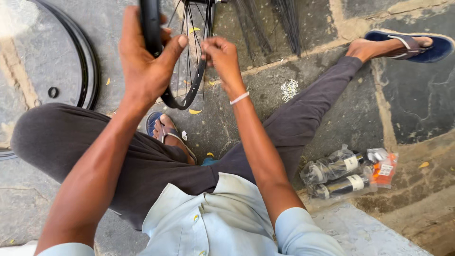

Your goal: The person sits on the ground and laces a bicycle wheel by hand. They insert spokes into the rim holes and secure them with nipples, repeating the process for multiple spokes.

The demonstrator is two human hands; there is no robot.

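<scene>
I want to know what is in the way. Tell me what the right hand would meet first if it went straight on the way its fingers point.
The right hand pinches at a spoke, fingers pointing toward the wheel rim. Straight on it would probably meet the spokes first, then the left hand gripping the rim; depth is unclear.

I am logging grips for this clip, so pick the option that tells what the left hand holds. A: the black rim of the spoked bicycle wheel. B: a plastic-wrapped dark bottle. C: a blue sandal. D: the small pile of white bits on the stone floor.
A: the left hand is wrapped around the black rim of the spoked bicycle wheel, with the thumb pressed across it.
</scene>
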